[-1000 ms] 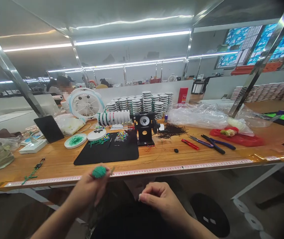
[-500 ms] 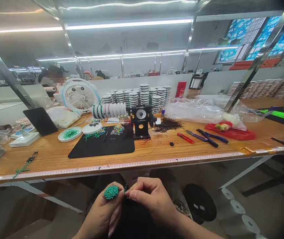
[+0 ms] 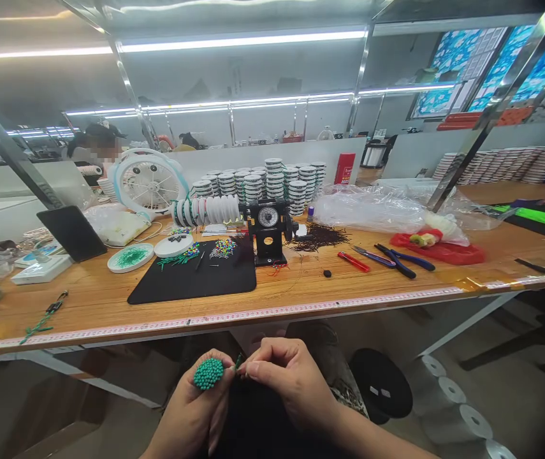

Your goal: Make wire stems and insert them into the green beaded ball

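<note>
Below the table's front edge, over my lap, my left hand (image 3: 196,408) is closed round the stem of a green beaded ball (image 3: 208,373), a dome of small turquoise beads. My right hand (image 3: 287,381) sits just to its right, fingers pinched on a thin dark green stem or wire (image 3: 238,362) beside the ball. The two hands nearly touch. What lies below the ball inside my left hand is hidden.
On the wooden table (image 3: 372,284) lie a black mat (image 3: 196,280) with coloured beads, a black winding device (image 3: 268,229), stacked white spools (image 3: 272,185), pliers and cutters (image 3: 396,260), white dishes (image 3: 131,257), a fan (image 3: 148,182) and plastic bags (image 3: 382,213). Another person sits behind at the left.
A second ago my hands were apart, the left one higher near the table edge. They came together low over my lap; since half a second ago they have barely moved.
</note>
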Demonstrator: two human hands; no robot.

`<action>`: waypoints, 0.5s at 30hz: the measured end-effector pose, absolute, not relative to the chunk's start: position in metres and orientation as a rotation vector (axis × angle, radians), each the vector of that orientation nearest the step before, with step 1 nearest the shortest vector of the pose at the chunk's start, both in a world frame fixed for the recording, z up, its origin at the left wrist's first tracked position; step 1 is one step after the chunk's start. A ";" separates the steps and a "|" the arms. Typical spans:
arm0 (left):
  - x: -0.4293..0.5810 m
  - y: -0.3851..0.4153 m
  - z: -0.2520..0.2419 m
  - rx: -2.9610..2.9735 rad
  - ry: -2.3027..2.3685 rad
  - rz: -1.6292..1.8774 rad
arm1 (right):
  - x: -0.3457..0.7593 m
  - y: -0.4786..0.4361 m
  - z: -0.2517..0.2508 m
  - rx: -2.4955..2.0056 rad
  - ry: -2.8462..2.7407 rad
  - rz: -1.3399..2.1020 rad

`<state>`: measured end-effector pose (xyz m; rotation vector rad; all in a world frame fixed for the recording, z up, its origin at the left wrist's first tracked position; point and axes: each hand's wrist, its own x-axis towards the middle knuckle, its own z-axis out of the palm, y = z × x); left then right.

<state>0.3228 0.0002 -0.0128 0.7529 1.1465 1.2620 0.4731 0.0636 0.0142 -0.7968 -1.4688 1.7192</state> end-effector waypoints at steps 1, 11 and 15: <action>0.323 0.000 -0.012 0.770 1.177 1.267 | 0.473 0.064 0.015 -0.821 -1.482 1.699; 0.327 0.007 -0.003 0.723 1.154 1.229 | 0.472 0.072 0.006 -0.850 -1.433 1.834; 0.328 0.013 -0.001 0.579 1.028 1.203 | 0.471 0.072 -0.003 -0.855 -1.430 1.966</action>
